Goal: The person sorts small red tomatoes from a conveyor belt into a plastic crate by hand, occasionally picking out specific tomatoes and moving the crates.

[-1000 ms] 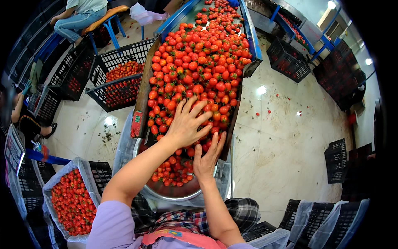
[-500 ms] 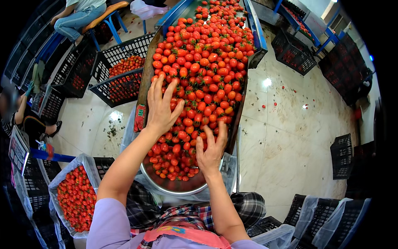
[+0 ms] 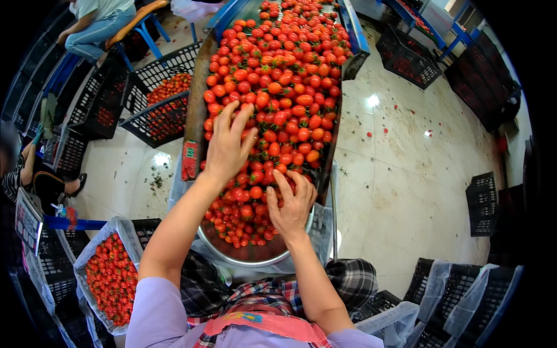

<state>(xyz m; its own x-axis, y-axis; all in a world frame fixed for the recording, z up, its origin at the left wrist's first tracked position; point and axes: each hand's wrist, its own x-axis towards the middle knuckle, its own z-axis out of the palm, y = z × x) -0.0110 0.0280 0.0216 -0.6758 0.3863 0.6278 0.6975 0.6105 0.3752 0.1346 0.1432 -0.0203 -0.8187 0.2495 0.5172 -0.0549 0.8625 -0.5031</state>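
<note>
Red cherry tomatoes (image 3: 284,98), some with green stems, cover a sloping chute (image 3: 199,93) in front of me. The chute's lower end opens above a round metal bowl (image 3: 253,264), which has more tomatoes in it. My left hand (image 3: 230,145) rests over the left part of the heap, fingers spread and touching tomatoes. Lower and to the right, my right hand (image 3: 292,203) lies at the chute's mouth, its fingers apart and bent over the tomatoes. Neither hand is closed around anything. What lies beneath the palms is hidden.
At lower left stands a lined crate (image 3: 125,243) full of tomatoes. A black crate (image 3: 154,124) with tomatoes sits left of the chute. Lined crates (image 3: 429,284) are at lower right. Two other people, one seated (image 3: 98,29), are at the left.
My right hand has drawn slightly toward me, its fingers more bent. The left hand remains over the heap with fingers spread. The whole view has shifted a little.
</note>
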